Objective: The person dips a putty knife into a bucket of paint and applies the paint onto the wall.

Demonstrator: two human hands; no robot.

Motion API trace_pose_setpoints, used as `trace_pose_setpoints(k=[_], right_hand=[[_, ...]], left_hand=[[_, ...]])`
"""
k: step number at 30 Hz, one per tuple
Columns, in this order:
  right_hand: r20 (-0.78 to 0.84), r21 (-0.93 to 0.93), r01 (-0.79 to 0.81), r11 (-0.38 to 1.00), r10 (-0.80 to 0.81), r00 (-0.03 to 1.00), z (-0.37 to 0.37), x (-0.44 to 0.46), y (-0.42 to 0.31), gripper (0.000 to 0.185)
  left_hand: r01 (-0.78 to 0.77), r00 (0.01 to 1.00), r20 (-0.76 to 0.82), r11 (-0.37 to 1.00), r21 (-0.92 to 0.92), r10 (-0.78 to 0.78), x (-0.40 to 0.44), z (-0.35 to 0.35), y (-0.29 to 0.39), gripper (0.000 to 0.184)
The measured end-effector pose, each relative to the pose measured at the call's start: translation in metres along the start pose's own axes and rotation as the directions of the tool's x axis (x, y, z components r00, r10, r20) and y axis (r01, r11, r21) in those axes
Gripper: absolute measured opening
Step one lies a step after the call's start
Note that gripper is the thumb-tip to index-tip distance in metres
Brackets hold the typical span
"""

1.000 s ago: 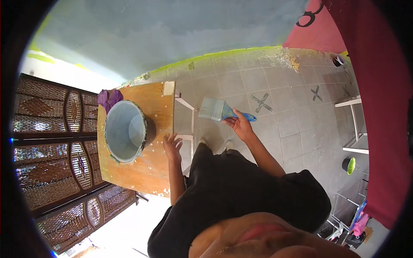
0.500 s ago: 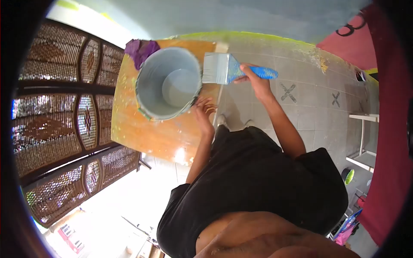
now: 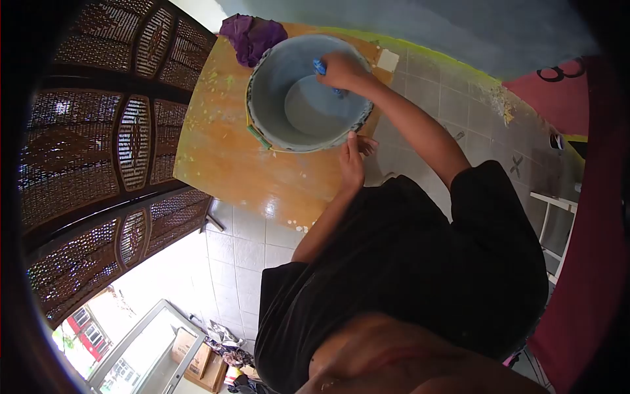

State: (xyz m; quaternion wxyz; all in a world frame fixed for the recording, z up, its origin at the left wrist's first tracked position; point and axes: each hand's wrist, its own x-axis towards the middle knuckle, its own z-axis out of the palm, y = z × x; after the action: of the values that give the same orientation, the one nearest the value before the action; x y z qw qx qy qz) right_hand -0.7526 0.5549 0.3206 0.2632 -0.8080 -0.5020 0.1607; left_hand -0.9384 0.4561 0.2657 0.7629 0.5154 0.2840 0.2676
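A grey bucket stands on an orange-brown wooden tabletop, with greyish liquid at its bottom. My right hand is over the bucket's opening, closed around the blue handle of a wide paintbrush. The brush points down inside the bucket, and its bristles are mostly hidden by my hand. At the near right rim, my left hand holds the bucket's edge, one finger against the rim and the others partly hidden outside it.
A crumpled purple cloth lies at the table's far left corner. Brown woven screens stand along the left. Ahead rises a grey-blue wall. A white metal frame is at the right beside a dark red curtain.
My right hand has moved left, bringing the paintbrush from beside the bucket down into it. My left hand stays at the rim. The view has shifted, so the bucket appears farther right and higher.
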Motion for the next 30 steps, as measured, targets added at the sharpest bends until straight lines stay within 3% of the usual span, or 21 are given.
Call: trace_pose_setpoints(k=[3, 9, 12, 13, 15, 19, 22, 25, 28, 30], right_hand=[[0.100, -0.039, -0.070, 0.997, 0.074, 0.992, 0.016, 0.008, 0.008, 0.032], [0.084, -0.078, -0.078, 0.994, 0.085, 0.993, 0.023, 0.007, 0.017, 0.027], [0.026, 0.075, -0.147, 0.986, 0.146, 0.989, -0.006, -0.005, 0.004, 0.031], [0.041, 0.202, -0.192, 0.960, 0.188, 0.981, -0.011, -0.008, 0.007, 0.030], [0.085, 0.443, -0.273, 0.854, 0.264, 0.961, -0.021, -0.014, 0.016, 0.029], [0.039, 0.802, -0.216, 0.557, 0.313, 0.949, -0.048, -0.042, 0.015, 0.031], [0.118, 0.767, -0.323, 0.554, 0.373, 0.920, -0.062, -0.054, 0.020, 0.030], [0.144, 0.471, -0.354, 0.808, 0.326, 0.934, -0.073, -0.046, 0.010, 0.030], [0.137, 0.167, -0.211, 0.963, 0.190, 0.972, -0.083, -0.029, -0.017, 0.029], [0.185, 0.073, -0.192, 0.979, 0.176, 0.967, -0.077, -0.014, -0.022, 0.026]], left_hand=[[0.008, 0.999, 0.034, 0.999, 0.045, -0.010, 0.001, -0.006, 0.000, 0.059], [-0.025, 0.999, 0.042, 0.998, 0.065, 0.023, 0.004, -0.009, -0.007, 0.057], [-0.057, 0.998, 0.044, 0.994, 0.095, 0.053, 0.005, -0.011, -0.009, 0.057], [-0.065, 0.997, 0.041, 0.992, 0.106, 0.061, 0.005, -0.011, -0.011, 0.057], [-0.082, 0.996, 0.036, 0.988, 0.128, 0.078, 0.006, -0.011, -0.012, 0.057], [-0.084, 0.996, 0.029, 0.989, 0.122, 0.081, 0.005, -0.010, -0.010, 0.057], [-0.049, 0.999, 0.015, 0.993, 0.108, 0.047, 0.005, -0.010, -0.010, 0.057], [-0.031, 0.999, 0.030, 0.996, 0.088, 0.028, 0.004, -0.011, -0.009, 0.051], [-0.046, 0.997, 0.067, 0.998, 0.031, 0.044, 0.005, -0.010, -0.015, 0.049], [-0.050, 0.997, 0.065, 0.998, -0.027, 0.052, 0.004, -0.008, -0.010, 0.050]])
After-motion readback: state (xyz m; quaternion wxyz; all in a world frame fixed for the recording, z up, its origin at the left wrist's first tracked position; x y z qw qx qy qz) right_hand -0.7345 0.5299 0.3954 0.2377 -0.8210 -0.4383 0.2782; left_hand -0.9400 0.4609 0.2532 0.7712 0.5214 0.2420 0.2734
